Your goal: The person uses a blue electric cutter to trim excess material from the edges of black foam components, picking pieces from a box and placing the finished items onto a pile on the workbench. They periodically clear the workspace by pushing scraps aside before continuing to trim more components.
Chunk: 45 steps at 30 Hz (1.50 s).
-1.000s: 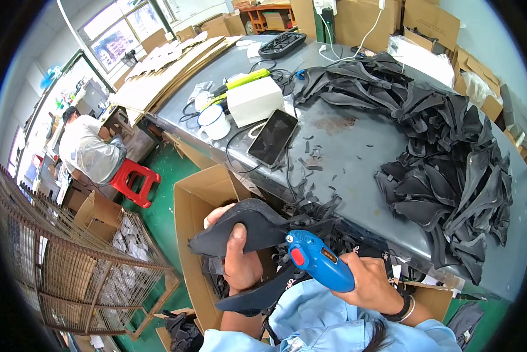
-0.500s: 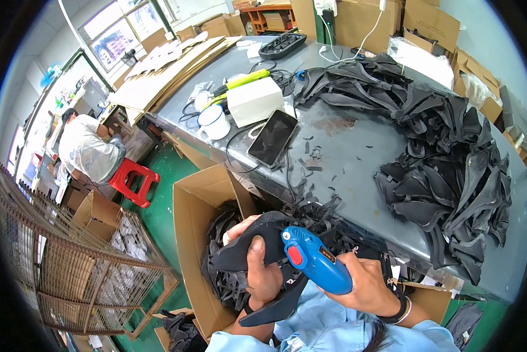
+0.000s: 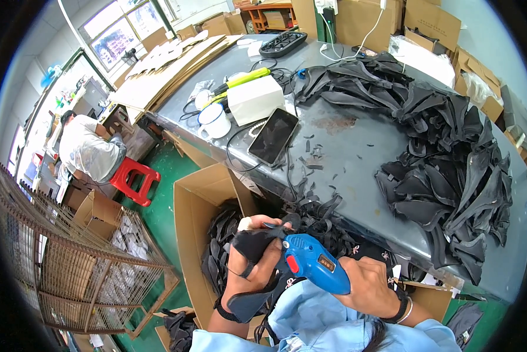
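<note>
My left hand (image 3: 267,261) is closed on a curved black foam-like piece (image 3: 251,245), which is bent over the fingers; a lower end of it hangs by the wrist. My right hand (image 3: 367,288) grips a blue handheld electric cutter (image 3: 317,265) with a red button. Its front end points left and meets the edge of the piece near my left fingertips. The blade itself is too small to make out. Below and behind both hands, an open cardboard box (image 3: 200,190) holds many black offcut strips (image 3: 217,242).
On the grey table (image 3: 357,152) a large pile of black curved pieces (image 3: 445,170) lies to the right. A phone (image 3: 273,136), white mug (image 3: 214,121), white box (image 3: 255,100) and cables are farther left. A seated person (image 3: 90,146) and a wire cage (image 3: 93,264) are at the left.
My left hand has turned the black piece, folding it more tightly, and its hanging end has swung left. The cutter stays nearly in place, still in my right hand.
</note>
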Motion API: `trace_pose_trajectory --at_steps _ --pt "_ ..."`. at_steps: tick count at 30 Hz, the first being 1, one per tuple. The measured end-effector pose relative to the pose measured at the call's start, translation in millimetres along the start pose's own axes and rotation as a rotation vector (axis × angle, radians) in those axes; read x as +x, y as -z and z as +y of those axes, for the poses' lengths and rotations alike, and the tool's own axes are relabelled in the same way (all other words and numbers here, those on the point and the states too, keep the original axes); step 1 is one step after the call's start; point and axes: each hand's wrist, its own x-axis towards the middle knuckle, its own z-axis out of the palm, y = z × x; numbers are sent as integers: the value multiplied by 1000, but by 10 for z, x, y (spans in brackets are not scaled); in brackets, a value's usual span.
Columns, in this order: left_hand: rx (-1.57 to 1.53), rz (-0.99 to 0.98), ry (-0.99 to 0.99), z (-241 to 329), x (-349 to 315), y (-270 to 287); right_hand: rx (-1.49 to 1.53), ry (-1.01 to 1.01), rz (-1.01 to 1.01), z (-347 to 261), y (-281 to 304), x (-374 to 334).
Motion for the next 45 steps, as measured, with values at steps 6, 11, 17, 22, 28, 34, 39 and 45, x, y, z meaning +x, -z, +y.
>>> trace_pose_trajectory --at_steps 6,11,17,22,28,34,39,45 --pt "162 -263 18 -86 57 165 86 27 -29 -26 62 15" --pt "478 -622 -197 -50 177 274 72 22 -23 3 151 64" --pt "81 -775 496 -152 13 -124 350 -242 42 101 171 294" --pt "-496 -642 650 -471 -138 -76 579 -318 64 289 290 301" --pt "-568 -328 146 -616 -312 -569 647 -504 218 148 356 407" --pt "-618 239 -90 -438 -138 -584 46 -285 280 82 167 229" --pt "-540 296 -313 -435 -84 -463 -6 -187 179 63 -23 -14" --pt "-529 333 -383 -419 -72 -461 31 -139 160 15 -45 -12"
